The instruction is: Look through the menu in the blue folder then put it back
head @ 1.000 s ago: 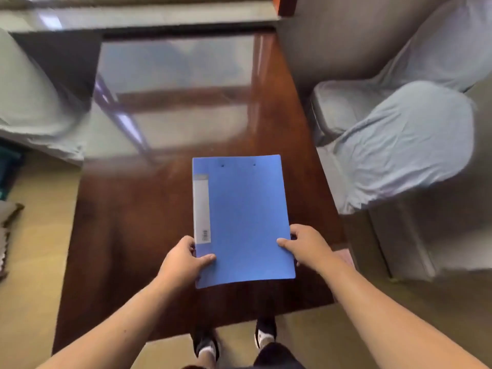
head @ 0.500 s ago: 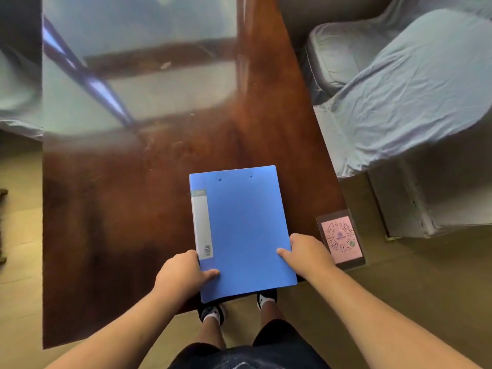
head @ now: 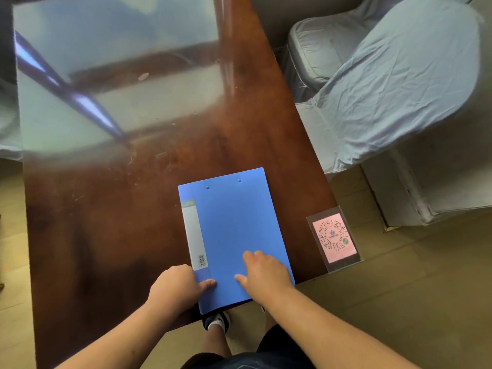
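Note:
A closed blue folder point(head: 234, 225) with a grey spine label lies on the glossy brown table point(head: 111, 235), its near end sticking out past the table's front edge. My left hand point(head: 175, 288) grips the folder's near left corner, thumb on top. My right hand point(head: 266, 275) rests flat on the cover near the right side, fingers spread and pointing away from me.
A pink QR-code card point(head: 334, 238) in a clear sleeve sits at the table's near right corner. Grey cloth-covered chairs point(head: 386, 83) stand close to the table's right side. My feet point(head: 217, 322) show below the table's front edge.
The folder has come down onto the table near the front edge. My right hand has shifted from the folder's right edge onto the top of the cover. The view has tilted further down.

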Demonstrator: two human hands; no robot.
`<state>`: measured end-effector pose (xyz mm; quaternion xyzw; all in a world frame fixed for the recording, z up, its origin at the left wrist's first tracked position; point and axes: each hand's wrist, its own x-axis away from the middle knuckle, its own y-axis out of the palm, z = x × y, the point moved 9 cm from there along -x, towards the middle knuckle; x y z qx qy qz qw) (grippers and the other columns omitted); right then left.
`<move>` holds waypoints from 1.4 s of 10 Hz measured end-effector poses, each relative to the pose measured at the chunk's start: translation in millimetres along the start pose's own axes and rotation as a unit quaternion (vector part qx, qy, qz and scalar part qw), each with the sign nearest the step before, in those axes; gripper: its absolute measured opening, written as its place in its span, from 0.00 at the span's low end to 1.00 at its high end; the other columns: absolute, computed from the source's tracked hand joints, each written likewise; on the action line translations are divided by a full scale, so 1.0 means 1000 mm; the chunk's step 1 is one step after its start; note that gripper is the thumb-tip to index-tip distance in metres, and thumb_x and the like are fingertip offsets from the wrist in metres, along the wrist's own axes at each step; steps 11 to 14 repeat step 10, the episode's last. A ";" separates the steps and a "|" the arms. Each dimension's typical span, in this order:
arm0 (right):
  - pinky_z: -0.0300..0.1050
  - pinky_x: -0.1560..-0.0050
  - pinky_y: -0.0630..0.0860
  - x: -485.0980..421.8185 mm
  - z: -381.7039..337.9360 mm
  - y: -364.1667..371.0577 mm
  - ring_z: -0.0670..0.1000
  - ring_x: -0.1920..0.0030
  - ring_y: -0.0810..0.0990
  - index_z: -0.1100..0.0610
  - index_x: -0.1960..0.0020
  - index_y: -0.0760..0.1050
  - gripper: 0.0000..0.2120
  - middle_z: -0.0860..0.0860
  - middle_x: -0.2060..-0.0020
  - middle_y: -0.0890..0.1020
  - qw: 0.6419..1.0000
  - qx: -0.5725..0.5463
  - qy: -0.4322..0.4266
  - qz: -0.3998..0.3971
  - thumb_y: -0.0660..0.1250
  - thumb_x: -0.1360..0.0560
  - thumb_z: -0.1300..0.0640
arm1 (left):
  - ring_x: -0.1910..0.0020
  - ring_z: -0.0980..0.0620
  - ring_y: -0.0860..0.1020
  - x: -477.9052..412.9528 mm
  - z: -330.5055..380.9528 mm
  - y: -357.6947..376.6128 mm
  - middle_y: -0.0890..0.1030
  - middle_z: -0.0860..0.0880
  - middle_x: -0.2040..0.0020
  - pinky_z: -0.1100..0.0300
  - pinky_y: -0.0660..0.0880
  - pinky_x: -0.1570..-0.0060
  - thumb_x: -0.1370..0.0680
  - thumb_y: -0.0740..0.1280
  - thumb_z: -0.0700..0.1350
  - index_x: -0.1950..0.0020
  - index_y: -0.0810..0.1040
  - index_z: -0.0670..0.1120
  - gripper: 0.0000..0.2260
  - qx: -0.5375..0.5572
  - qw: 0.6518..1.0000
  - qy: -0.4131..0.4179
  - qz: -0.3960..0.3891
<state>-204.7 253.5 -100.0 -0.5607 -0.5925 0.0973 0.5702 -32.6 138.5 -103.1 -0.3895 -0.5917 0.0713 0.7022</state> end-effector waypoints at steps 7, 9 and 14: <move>0.51 0.58 0.75 0.009 0.080 -0.033 0.55 0.55 0.77 0.49 0.50 0.66 0.18 0.52 0.52 0.78 1.000 -0.011 0.012 0.000 0.70 0.21 0.38 | 0.67 0.54 0.80 -0.005 0.080 0.009 0.81 0.53 0.64 0.59 0.70 0.74 0.28 0.62 0.75 0.61 0.78 0.49 0.29 0.028 0.998 0.050 0.006; 0.50 0.58 0.73 0.004 0.075 -0.038 0.54 0.56 0.74 0.50 0.46 0.71 0.18 0.53 0.48 0.81 1.000 0.020 0.010 -0.011 0.68 0.21 0.37 | 0.68 0.54 0.78 0.003 0.071 -0.010 0.80 0.52 0.67 0.58 0.72 0.73 0.30 0.60 0.77 0.64 0.78 0.50 0.30 0.028 0.998 0.038 0.047; 0.51 0.56 0.72 -0.003 0.054 -0.062 0.56 0.52 0.78 0.53 0.42 0.75 0.20 0.53 0.47 0.82 1.000 0.028 -0.002 0.004 0.65 0.20 0.36 | 0.64 0.54 0.78 0.011 0.057 -0.055 0.79 0.54 0.64 0.56 0.78 0.65 0.30 0.58 0.77 0.61 0.75 0.52 0.28 0.061 0.986 0.030 0.150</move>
